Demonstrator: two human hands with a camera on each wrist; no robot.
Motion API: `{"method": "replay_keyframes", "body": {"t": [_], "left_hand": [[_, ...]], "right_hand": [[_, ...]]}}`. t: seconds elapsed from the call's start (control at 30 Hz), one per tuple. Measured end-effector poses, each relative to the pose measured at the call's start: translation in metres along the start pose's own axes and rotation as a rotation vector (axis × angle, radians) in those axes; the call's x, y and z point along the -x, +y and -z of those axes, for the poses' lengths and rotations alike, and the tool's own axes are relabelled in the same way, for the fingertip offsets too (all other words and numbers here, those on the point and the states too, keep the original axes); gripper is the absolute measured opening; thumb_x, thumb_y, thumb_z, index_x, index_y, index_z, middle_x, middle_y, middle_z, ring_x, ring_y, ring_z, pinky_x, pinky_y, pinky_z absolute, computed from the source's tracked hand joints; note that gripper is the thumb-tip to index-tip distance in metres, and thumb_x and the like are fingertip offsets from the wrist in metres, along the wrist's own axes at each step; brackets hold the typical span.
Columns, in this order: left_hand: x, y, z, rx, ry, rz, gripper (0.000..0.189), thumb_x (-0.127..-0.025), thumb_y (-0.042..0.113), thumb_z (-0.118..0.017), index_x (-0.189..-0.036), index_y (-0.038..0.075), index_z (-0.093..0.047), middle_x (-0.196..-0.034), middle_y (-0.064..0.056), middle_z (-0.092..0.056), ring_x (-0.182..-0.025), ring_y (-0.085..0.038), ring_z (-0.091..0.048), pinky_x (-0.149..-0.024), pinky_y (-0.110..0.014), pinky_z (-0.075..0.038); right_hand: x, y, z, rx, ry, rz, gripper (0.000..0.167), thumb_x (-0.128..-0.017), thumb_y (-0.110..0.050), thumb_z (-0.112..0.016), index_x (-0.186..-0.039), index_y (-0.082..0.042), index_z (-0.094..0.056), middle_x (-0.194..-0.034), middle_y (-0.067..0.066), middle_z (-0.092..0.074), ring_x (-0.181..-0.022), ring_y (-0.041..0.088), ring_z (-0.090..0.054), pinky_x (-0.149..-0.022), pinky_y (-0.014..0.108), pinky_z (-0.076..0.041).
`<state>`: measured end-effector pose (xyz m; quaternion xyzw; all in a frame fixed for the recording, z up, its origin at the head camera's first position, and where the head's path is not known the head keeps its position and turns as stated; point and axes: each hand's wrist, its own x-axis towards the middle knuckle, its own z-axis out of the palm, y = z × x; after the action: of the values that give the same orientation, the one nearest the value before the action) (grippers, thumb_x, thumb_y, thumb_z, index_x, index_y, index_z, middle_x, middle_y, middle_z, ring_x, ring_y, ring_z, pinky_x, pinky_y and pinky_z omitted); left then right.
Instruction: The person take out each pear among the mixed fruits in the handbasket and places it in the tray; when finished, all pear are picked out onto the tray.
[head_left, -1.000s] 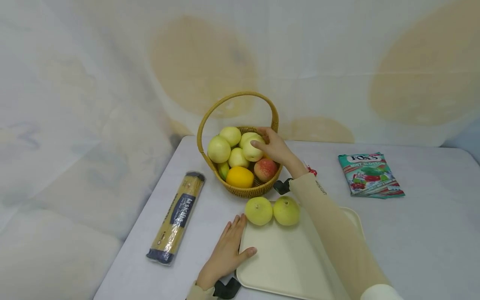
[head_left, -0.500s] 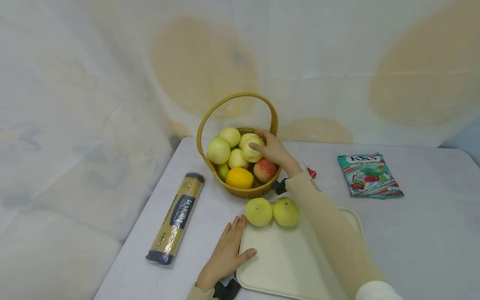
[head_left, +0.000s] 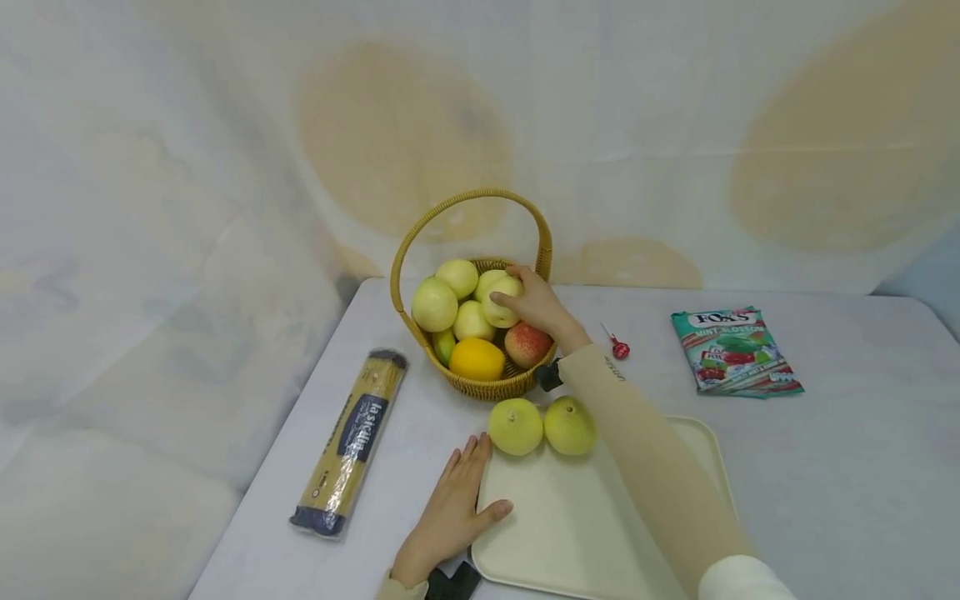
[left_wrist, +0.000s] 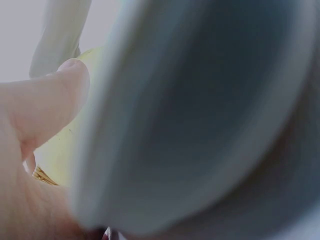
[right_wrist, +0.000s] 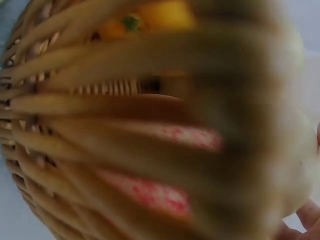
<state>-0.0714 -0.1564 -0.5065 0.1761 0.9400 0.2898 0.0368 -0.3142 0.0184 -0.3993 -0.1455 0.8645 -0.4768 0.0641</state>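
A pale fruit (head_left: 496,317) in the basket (head_left: 489,389) sits inside my right grip (head_left: 538,303), seemingly pinched; my left grip (head_left: 453,505) lies spread at the tray (head_left: 581,517).

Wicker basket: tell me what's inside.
Five pale green fruits show, one held by the right hand, plus a yellow fruit, a reddish fruit, a green fruit and, through the basket weave, something orange. What lies beneath them or behind the hand is mostly covered.
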Motion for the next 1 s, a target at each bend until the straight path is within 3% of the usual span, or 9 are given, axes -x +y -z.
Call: {"method": "replay_keyframes", "body": {"t": [0.5, 1.0], "left_hand": [[0.000, 0.000, 0.003, 0.015, -0.006, 0.008, 0.088, -0.091, 0.048, -0.059, -0.153, -0.001, -0.021, -0.160, -0.016, -0.023, -0.150, -0.031, -0.017, -0.122, -0.051, -0.011], [0.000, 0.001, 0.004, 0.012, -0.010, 0.016, 0.088, -0.091, 0.047, -0.059, -0.153, -0.001, -0.020, -0.161, -0.015, -0.022, -0.150, -0.030, -0.017, -0.122, -0.050, -0.010]], "right_hand": [[-0.001, -0.006, -0.007, 0.027, -0.028, -0.035, 0.079, -0.091, -0.042, -0.064, -0.152, -0.009, -0.026, -0.158, 0.013, -0.030, -0.143, 0.031, -0.034, -0.118, 0.047, -0.030], [-0.001, -0.007, -0.015, 0.035, -0.028, 0.053, 0.083, -0.084, -0.025, -0.075, -0.150, -0.011, -0.027, -0.153, 0.017, -0.028, -0.134, 0.032, -0.041, -0.113, 0.046, -0.038]]}}
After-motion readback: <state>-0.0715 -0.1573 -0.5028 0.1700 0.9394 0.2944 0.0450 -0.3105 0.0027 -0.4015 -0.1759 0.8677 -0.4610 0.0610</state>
